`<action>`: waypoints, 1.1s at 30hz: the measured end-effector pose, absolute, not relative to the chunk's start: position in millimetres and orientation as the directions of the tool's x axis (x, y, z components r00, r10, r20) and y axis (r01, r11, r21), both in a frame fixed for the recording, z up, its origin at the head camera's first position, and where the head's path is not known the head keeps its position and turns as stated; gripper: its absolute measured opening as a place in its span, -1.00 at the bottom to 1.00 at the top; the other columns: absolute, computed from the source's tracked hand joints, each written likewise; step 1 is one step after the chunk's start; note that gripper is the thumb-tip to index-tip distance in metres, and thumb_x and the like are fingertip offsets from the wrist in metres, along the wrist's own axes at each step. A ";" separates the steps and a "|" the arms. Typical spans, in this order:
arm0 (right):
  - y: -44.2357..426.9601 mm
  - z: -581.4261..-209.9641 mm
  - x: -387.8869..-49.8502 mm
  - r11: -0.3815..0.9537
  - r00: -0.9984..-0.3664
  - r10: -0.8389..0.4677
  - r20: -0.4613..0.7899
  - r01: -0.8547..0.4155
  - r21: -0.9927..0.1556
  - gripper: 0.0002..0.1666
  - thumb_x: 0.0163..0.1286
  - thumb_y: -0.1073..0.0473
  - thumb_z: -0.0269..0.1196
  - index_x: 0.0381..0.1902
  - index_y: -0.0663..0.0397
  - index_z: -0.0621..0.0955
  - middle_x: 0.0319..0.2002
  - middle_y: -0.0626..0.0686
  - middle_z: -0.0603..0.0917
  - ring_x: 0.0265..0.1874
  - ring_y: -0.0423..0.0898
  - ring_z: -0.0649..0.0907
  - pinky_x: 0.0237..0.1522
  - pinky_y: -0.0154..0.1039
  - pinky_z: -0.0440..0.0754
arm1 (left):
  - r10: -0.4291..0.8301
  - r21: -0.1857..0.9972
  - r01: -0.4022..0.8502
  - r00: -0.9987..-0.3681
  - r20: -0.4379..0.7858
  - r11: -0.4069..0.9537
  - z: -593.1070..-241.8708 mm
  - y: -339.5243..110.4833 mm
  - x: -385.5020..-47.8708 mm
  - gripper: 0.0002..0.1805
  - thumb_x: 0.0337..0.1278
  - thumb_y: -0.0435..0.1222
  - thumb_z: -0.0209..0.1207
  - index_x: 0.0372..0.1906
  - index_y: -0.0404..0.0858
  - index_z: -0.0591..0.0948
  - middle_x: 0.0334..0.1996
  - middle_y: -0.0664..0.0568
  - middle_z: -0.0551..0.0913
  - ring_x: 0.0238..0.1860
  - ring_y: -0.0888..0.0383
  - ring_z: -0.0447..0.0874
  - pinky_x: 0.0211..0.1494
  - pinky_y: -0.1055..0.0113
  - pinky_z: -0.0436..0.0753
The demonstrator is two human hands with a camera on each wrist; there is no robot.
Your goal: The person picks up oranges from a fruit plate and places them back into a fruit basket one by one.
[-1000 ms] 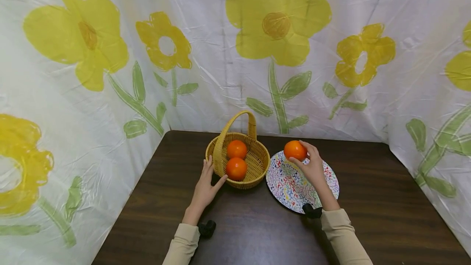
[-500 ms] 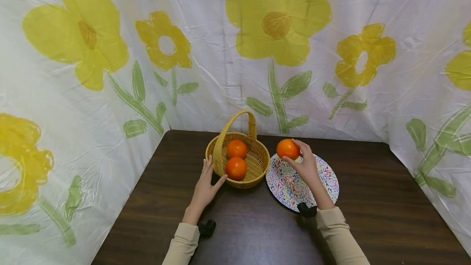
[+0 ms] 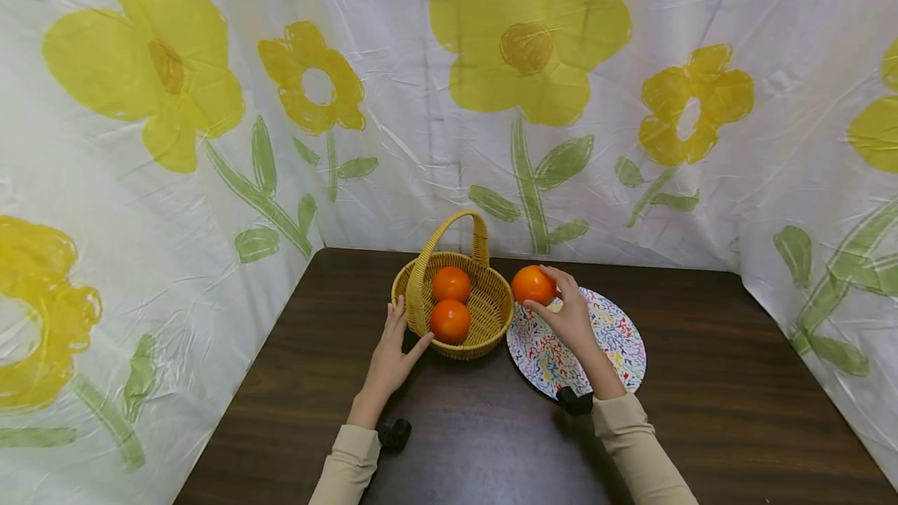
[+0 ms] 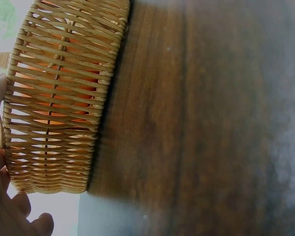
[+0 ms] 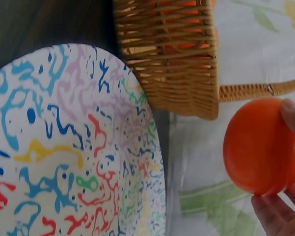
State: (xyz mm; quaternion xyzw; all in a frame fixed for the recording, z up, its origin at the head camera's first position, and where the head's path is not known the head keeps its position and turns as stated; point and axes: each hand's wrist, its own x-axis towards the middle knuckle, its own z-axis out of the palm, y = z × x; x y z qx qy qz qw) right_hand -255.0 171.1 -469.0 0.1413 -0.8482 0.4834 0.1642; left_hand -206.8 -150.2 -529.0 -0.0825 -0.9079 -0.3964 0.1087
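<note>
My right hand (image 3: 570,319) pinches a smooth, round orange fruit (image 3: 533,285) between thumb and fingers. It holds the fruit above the plate's far left edge, close to the basket's right rim. In the right wrist view, the held fruit (image 5: 260,147) is apart from the basket. The woven basket (image 3: 494,316) has a tall arched handle. Inside lie two similar fruits, one farther back (image 3: 451,284) and one nearer (image 3: 450,322). My left hand (image 3: 390,361) rests against the basket's left side, fingers spread, thumb at the near rim. The left wrist view shows only part of that hand.
A round plate (image 3: 610,333) with multicoloured squiggles lies right of the basket, partly under my right forearm. Both stand on a dark wooden table (image 3: 715,380). A white flowered curtain (image 3: 400,100) hangs behind and along the sides.
My right hand has moved left with the fruit, from over the plate toward the basket. The left hand, the basket and its two fruits have stayed in place.
</note>
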 end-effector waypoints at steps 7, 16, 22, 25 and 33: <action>161.7 -468.1 -256.3 0.486 -0.892 -0.104 0.440 -0.432 -0.760 -0.21 0.03 0.15 0.44 0.25 0.05 0.43 0.22 0.20 0.36 0.13 0.17 0.45 0.07 0.12 0.47 | 0.061 0.693 0.250 -0.956 0.285 0.676 -529.1 -150.0 -207.3 -0.18 0.14 0.18 0.06 0.42 -0.12 0.17 0.48 0.05 -0.09 0.47 -0.07 -0.24 0.30 -0.20 0.17; 152.8 -470.9 -257.0 0.482 -0.887 -0.135 0.441 -0.448 -0.753 -0.23 0.05 0.14 0.43 0.25 0.03 0.42 0.22 0.18 0.37 0.11 0.14 0.46 0.00 0.09 0.51 | 0.061 0.704 0.229 -0.965 0.256 0.673 -528.8 -149.9 -206.4 -0.17 0.14 0.19 0.05 0.43 -0.07 0.13 0.48 0.16 -0.15 0.47 -0.05 -0.26 0.31 -0.20 0.16; 147.4 -470.0 -258.0 0.483 -0.879 -0.150 0.453 -0.465 -0.742 -0.22 0.05 0.12 0.43 0.25 0.01 0.42 0.21 0.15 0.38 0.11 0.11 0.47 -0.01 0.05 0.52 | 0.063 0.705 0.233 -0.964 0.258 0.670 -528.7 -150.5 -206.9 -0.17 0.13 0.20 0.04 0.44 -0.06 0.13 0.49 0.12 -0.14 0.47 -0.03 -0.27 0.29 -0.21 0.18; 144.9 -470.4 -258.5 0.481 -0.875 -0.162 0.455 -0.473 -0.738 -0.22 0.05 0.11 0.43 0.25 0.01 0.42 0.22 0.17 0.37 0.12 0.13 0.46 -0.01 0.06 0.52 | 0.064 0.705 0.237 -0.963 0.262 0.668 -528.4 -150.4 -206.9 -0.17 0.13 0.19 0.05 0.43 -0.07 0.13 0.49 0.07 -0.12 0.47 -0.01 -0.28 0.28 -0.22 0.19; 138.5 -470.9 -258.6 0.465 -0.865 -0.180 0.469 -0.495 -0.734 -0.24 0.04 0.14 0.43 0.24 0.07 0.43 0.21 0.19 0.38 0.14 0.16 0.44 0.08 0.14 0.46 | 0.062 0.710 0.223 -0.968 0.245 0.668 -529.0 -150.2 -206.4 -0.17 0.14 0.17 0.07 0.44 -0.07 0.11 0.49 0.10 -0.14 0.48 0.04 -0.30 0.28 -0.21 0.20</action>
